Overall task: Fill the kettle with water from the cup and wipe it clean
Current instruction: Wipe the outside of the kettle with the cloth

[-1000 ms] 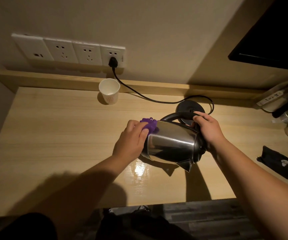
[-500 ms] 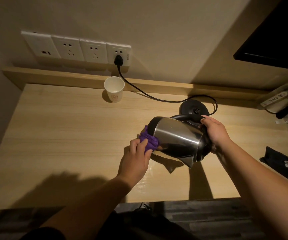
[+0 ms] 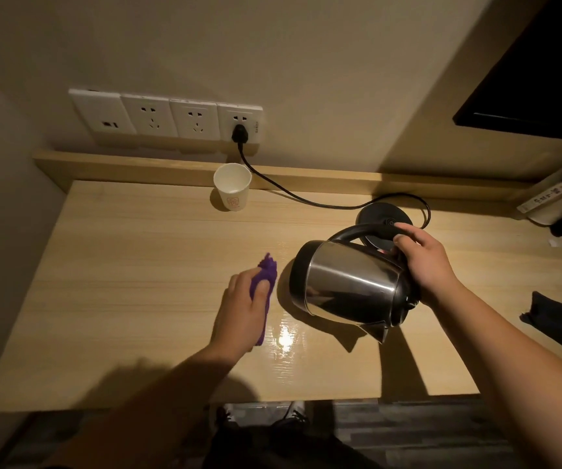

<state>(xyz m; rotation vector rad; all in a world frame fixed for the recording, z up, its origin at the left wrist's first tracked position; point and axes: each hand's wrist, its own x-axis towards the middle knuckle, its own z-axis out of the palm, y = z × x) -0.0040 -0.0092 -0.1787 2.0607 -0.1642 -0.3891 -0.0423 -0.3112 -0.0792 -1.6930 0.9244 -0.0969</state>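
The left hand (image 3: 242,313), curled around one purple cloth (image 3: 266,282), is now lying clear of the kettle (image 3: 350,286), having been pressing the cloth against its base half a second ago. The right hand (image 3: 421,262) is still gripping the black handle (image 3: 364,231). The single steel kettle is being held tilted over the desk (image 3: 137,282) near its right front, long axis lying roughly left–right, base pointing left, spout toward the front edge. One paper cup (image 3: 232,191) is standing at the back edge; one black base (image 3: 384,218) is sitting behind the kettle.
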